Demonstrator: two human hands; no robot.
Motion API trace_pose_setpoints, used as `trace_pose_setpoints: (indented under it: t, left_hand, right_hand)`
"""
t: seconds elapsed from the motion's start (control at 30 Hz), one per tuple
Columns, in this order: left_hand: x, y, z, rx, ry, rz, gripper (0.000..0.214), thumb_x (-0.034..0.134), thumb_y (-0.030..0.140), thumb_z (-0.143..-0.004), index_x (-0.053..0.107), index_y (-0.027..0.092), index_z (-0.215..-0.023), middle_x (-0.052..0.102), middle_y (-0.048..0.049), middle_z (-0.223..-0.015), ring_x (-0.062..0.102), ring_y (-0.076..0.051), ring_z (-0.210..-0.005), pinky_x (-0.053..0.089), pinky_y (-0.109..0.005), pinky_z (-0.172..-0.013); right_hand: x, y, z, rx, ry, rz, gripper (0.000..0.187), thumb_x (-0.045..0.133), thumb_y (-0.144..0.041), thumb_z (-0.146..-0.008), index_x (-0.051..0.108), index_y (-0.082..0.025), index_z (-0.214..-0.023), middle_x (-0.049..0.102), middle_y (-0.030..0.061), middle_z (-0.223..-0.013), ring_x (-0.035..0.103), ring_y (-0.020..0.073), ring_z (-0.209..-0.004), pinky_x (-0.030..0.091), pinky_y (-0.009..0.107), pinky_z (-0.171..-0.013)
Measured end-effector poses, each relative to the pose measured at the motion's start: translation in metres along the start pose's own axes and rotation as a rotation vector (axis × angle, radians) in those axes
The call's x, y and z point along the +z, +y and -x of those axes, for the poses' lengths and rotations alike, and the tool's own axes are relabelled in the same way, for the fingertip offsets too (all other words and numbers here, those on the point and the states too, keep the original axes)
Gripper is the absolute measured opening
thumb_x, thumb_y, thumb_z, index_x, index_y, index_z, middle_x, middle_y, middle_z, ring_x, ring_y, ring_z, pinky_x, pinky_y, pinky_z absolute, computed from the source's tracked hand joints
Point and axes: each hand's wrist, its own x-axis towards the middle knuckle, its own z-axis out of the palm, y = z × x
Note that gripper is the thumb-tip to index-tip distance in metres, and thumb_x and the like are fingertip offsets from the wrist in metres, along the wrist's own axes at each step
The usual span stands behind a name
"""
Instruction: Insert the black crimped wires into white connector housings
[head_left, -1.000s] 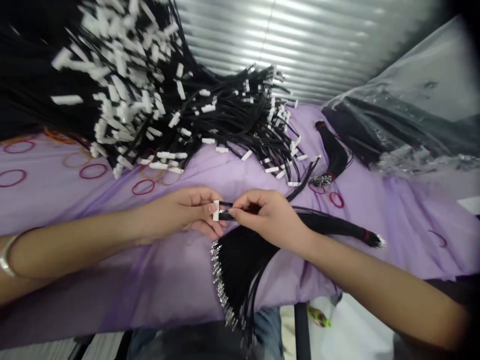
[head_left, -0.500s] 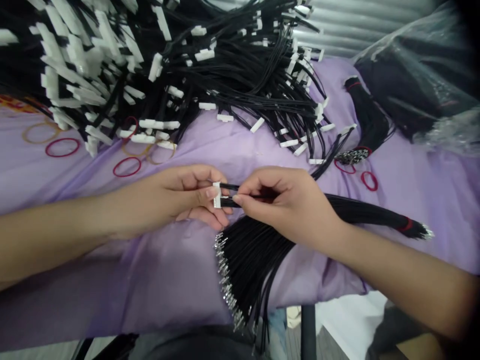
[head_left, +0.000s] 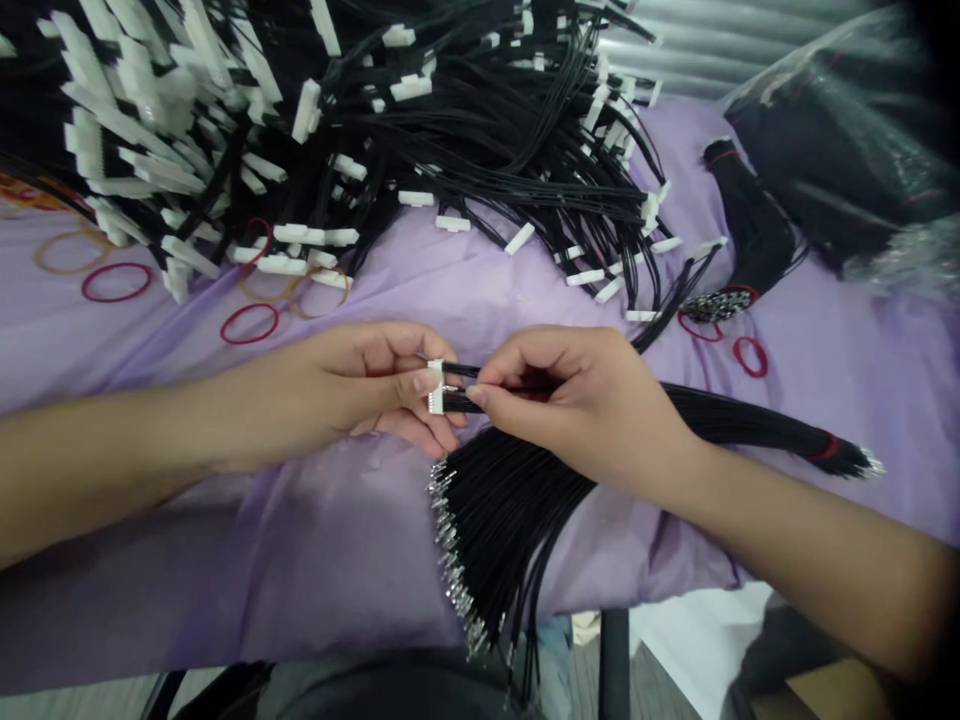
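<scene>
The left hand (head_left: 382, 390) holds a small white connector (head_left: 435, 388) between thumb and fingers, a little above the tabletop (head_left: 322, 590), which is covered with purple cloth. In this connector, short black wires (head_left: 460, 402) are already seated in two groups, an upper and a lower one, and they run towards the right hand (head_left: 574, 390). The thumb and forefinger of the right hand are closed in a pinch on a thin wire; a small metal tip shows in the gap between the two groups, just beside the connector. Whether this tip is inside the connector, I cannot tell.

Under the right hand lies a fan of black wires (head_left: 510, 500), with bare metal tips along its left edge, some of them hanging over the front edge of the cloth. On the other side of the hand, a wire bundle is tied by a red band (head_left: 827, 446).

At the right rear stands a transparent plastic bag (head_left: 847, 130), which contains a dark mass, not clear enough to identify. Near it lies a second tied bundle (head_left: 750, 225). Behind the hands there is a big heap of black cables (head_left: 480, 140) with white connectors on their ends, and a red rubber ring (head_left: 251, 342) lies before it.
</scene>
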Motion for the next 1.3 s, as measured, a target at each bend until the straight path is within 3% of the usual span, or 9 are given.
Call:
trace_pose_setpoints:
  t: [0.07, 0.23, 0.7, 0.83, 1.1, 1.3]
  left_hand:
    - [0.000, 0.000, 0.000, -0.011, 0.008, 0.001, 0.013, 0.046, 0.006, -0.091, 0.059, 0.008, -0.089, 0.070, -0.0030, -0.077, 0.068, -0.010, -0.069, 0.050, -0.011, -0.057]
    - [0.000, 0.000, -0.002, 0.002, 0.016, 0.012, 0.009, 0.052, 0.009, -0.087, 0.061, 0.010, -0.086, 0.070, -0.0032, -0.076, 0.069, -0.014, -0.068, 0.054, -0.020, -0.062]
    - [0.003, 0.004, 0.000, -0.015, 0.043, -0.062, 0.006, 0.056, 0.010, -0.082, 0.061, 0.009, -0.085, 0.068, 0.0002, -0.073, 0.068, -0.013, -0.068, 0.054, -0.020, -0.062]
    - [0.008, 0.007, 0.000, -0.030, 0.067, -0.083, 0.011, 0.052, 0.009, -0.083, 0.061, 0.006, -0.087, 0.068, 0.0008, -0.071, 0.068, -0.012, -0.068, 0.054, -0.020, -0.064]
    - [0.011, 0.008, -0.002, -0.080, 0.109, -0.121, 0.018, 0.055, 0.013, -0.082, 0.067, 0.010, -0.095, 0.071, 0.0017, -0.072, 0.070, -0.011, -0.066, 0.057, -0.019, -0.065]
    - [0.008, 0.007, -0.001, -0.116, 0.093, -0.158, 0.014, 0.058, 0.015, -0.078, 0.069, 0.009, -0.085, 0.074, -0.0043, -0.072, 0.071, -0.013, -0.066, 0.057, -0.017, -0.065]
  right_hand:
    - [0.000, 0.001, -0.001, -0.010, -0.003, 0.002, 0.011, 0.066, -0.016, -0.075, 0.067, -0.014, -0.065, 0.056, -0.0047, -0.054, 0.045, 0.0031, -0.049, 0.030, 0.015, -0.043]
    - [-0.001, 0.000, -0.002, -0.014, 0.010, 0.016, 0.011, 0.067, -0.015, -0.075, 0.067, -0.014, -0.064, 0.057, -0.0045, -0.054, 0.046, 0.0032, -0.049, 0.032, 0.014, -0.044]
    - [0.002, -0.001, -0.002, 0.011, 0.008, 0.039, 0.013, 0.066, -0.015, -0.076, 0.065, -0.014, -0.063, 0.057, -0.0050, -0.054, 0.046, 0.0030, -0.049, 0.031, 0.015, -0.044]
    - [0.001, 0.000, -0.001, -0.049, 0.001, 0.043, 0.014, 0.065, -0.015, -0.078, 0.065, -0.014, -0.064, 0.056, -0.0053, -0.057, 0.046, 0.0026, -0.052, 0.032, 0.015, -0.046]
    - [0.000, -0.001, 0.002, -0.182, -0.010, 0.253, 0.010, 0.064, -0.014, -0.081, 0.067, -0.012, -0.072, 0.059, -0.0036, -0.065, 0.051, 0.0041, -0.061, 0.038, 0.017, -0.057]
    - [0.003, 0.000, 0.002, -0.225, -0.046, 0.294, 0.010, 0.062, -0.011, -0.083, 0.069, -0.011, -0.075, 0.063, -0.0016, -0.070, 0.055, 0.0062, -0.068, 0.040, 0.019, -0.063]
